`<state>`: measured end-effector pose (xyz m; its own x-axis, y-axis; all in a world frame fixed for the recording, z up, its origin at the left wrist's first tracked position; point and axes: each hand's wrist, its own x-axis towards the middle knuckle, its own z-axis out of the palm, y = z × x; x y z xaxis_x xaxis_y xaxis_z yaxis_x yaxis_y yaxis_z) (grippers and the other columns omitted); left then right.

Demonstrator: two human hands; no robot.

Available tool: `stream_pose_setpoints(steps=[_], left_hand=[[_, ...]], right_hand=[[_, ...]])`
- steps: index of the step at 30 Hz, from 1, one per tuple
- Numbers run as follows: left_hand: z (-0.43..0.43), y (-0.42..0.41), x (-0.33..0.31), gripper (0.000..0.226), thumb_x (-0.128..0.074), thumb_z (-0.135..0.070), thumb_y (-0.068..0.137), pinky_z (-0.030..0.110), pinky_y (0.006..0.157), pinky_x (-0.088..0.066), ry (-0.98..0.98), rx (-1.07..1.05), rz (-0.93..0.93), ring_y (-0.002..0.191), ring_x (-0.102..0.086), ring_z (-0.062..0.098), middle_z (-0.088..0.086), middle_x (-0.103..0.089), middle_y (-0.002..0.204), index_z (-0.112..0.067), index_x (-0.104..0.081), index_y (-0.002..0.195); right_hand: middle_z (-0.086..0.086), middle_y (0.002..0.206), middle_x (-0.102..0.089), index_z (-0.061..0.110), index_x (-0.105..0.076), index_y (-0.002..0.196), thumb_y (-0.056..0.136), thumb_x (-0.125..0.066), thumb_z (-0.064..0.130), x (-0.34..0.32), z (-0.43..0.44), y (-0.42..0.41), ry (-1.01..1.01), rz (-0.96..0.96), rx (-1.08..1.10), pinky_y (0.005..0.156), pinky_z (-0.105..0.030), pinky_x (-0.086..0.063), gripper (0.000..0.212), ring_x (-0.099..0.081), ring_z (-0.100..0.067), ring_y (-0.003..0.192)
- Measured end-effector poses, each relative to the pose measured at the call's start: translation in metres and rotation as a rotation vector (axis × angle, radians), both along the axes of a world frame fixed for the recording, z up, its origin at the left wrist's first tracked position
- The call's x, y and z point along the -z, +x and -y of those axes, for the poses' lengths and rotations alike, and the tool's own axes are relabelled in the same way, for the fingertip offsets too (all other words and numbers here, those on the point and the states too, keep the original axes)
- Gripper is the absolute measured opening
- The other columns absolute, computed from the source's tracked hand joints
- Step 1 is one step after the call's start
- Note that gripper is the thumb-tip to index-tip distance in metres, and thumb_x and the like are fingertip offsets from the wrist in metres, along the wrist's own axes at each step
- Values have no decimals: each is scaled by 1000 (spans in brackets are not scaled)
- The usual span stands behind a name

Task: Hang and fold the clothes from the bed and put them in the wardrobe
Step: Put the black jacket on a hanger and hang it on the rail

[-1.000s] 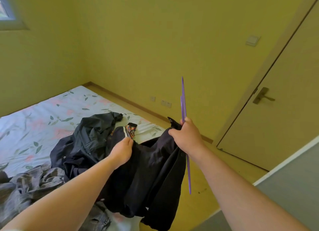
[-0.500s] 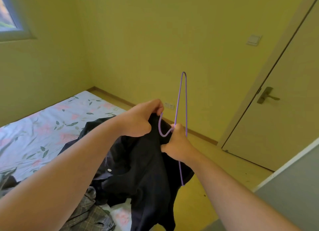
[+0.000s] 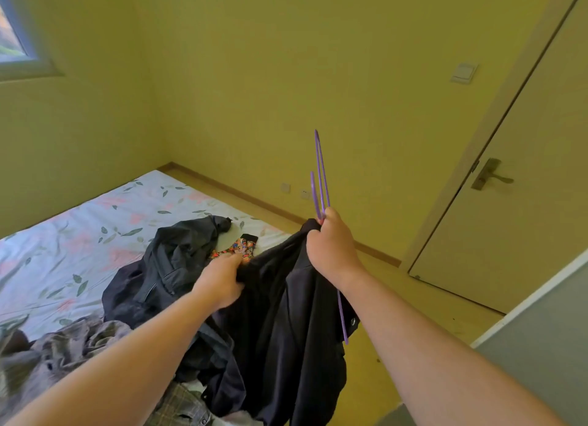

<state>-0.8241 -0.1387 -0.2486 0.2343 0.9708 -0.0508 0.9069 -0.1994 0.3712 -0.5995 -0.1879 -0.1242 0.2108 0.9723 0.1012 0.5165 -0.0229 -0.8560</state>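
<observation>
My left hand (image 3: 219, 282) has dropped, gripping the black garment (image 3: 280, 314); my right hand (image 3: 334, 250) clamps it with the purple hanger (image 3: 319, 177). Unhung; jacket (image 3: 171, 257) lies on bed (image 3: 79, 234).

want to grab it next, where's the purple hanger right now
Head view, right of centre: the right hand grips the purple hanger together with the dark garment, its top end sticking up in front of the yellow wall.

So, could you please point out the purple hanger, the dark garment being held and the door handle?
purple hanger (image 3: 343, 319): head view, its lower rod.
dark garment (image 3: 280, 330): head view, middle of the hanging cloth.
door handle (image 3: 496, 179): head view, its lever.
</observation>
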Motion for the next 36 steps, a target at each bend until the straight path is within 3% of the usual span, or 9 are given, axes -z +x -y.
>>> stream_pose_setpoints(steps=[4, 8, 11, 16, 21, 25, 27, 30, 36], left_hand=[[20, 10, 51, 75, -68, -62, 83, 37, 91, -49, -392, -262, -24, 121, -54, 32, 9, -54, 132, -14, -44, 135], [30, 30, 64, 100, -59, -77, 83, 39, 86, -47, -883, -531, 423, 113, -55, 34, 15, -51, 138, -8, -35, 151], [25, 38, 68, 87, -64, -63, 90, 48, 93, -50, -1098, -670, 811, 104, -57, 35, 21, -55, 133, -7, -37, 149], [-4, 58, 45, 42, -51, -34, 105, 48, 107, -45, -772, -700, 934, 120, -57, 32, 10, -60, 132, -12, -52, 140], [-34, 84, -42, 42, -35, -28, 109, 34, 88, -47, -418, -344, 516, 119, -57, 34, 16, -55, 138, -8, -49, 144], [-43, 107, -111, 58, -58, -28, 90, 44, 102, -45, -428, -76, 559, 124, -52, 31, 10, -49, 145, -12, -47, 145], [-46, 107, -131, 60, -65, -23, 69, 52, 96, -51, -373, 81, 514, 114, -58, 34, 11, -59, 128, -12, -53, 127], [-53, 104, -146, 30, -65, -28, 92, 39, 75, -50, 55, 224, 221, 92, -58, 21, 0, -60, 105, -12, -49, 113], [-70, 89, -148, 35, -45, -50, 103, 29, 47, -29, 445, 41, 1, 57, -43, 14, -6, -46, 69, -16, -47, 97]], right_hand=[[10, 93, -51, 25, -43, 98, 95, -44, 6, -4, -3, 13, -7, 10, 28, 72, -31, -41, 19, -55, -22, 92], [6, 102, -52, 25, -43, 105, 94, -44, 6, -5, -3, 27, -4, 18, 70, 75, -32, -42, 21, -55, -21, 94], [10, 98, -50, 23, -45, 105, 95, -44, 7, -4, -2, 36, 5, 11, 104, 64, -24, -37, 19, -51, -16, 86], [14, 100, -48, 26, -43, 111, 94, -44, 8, -2, 6, 56, -41, 16, 179, 59, -23, -38, 25, -56, -7, 83], [7, 117, -53, 22, -46, 115, 93, -45, 8, 8, 15, 83, -140, 32, 253, 57, -23, -41, 26, -59, -12, 83], [9, 121, -49, 16, -46, 136, 93, -45, 7, 19, 24, 99, -210, 48, 281, 57, -21, -38, 45, -52, -2, 83], [5, 125, -53, 15, -46, 136, 93, -46, 6, 23, 27, 104, -221, 59, 295, 56, -18, -37, 44, -47, 2, 79], [3, 124, -52, 14, -45, 139, 93, -45, 3, 25, 33, 111, -250, 56, 323, 60, -18, -40, 47, -44, 2, 73], [6, 113, -51, 13, -46, 134, 89, -52, 2, 22, 44, 113, -315, 55, 266, 64, -22, -45, 46, -50, -9, 82]])
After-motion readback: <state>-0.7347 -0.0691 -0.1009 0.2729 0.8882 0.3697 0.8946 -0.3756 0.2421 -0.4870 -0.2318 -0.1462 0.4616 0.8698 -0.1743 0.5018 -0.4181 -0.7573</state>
